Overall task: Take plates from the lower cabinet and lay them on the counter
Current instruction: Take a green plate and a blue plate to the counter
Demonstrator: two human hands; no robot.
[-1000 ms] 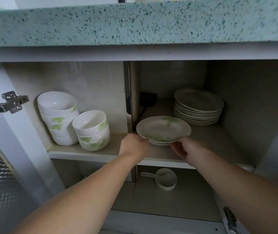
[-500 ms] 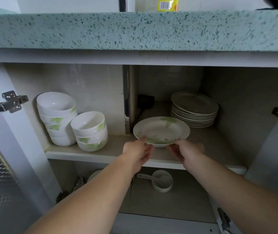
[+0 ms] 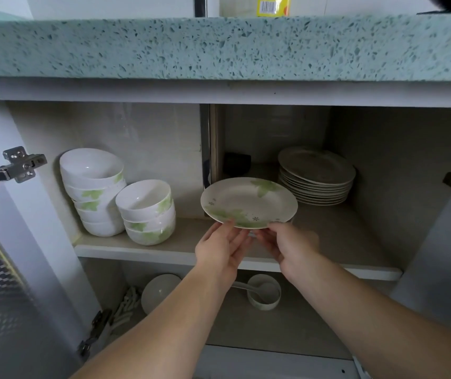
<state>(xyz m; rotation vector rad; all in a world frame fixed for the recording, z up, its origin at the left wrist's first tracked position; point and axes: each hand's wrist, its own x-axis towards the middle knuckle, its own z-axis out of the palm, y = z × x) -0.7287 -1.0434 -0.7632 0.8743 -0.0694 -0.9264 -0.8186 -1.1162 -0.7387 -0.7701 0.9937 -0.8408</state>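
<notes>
**Plate held by its near rim**

The plate point(image 3: 249, 202) looks stiff, glazed and breakable, probably light but slippery, so opposite rim edges would hold it best. It is white with green leaves and sits level above the shelf point(image 3: 186, 248). The left grip point(image 3: 220, 250) and right grip point(image 3: 290, 247) pinch its near rim. The stack point(image 3: 316, 176) sits far right, and the worktop point(image 3: 218, 47) is overhead.

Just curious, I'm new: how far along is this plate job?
Done: nothing visible; the top of the speckled teal stone counter is mostly hidden. In hand: the left hand and right hand pinch the near rim of one round white plate with green leaf print, above the shelf. Left: laying it on the counter, then the stack of round pale plates at the back.
</notes>
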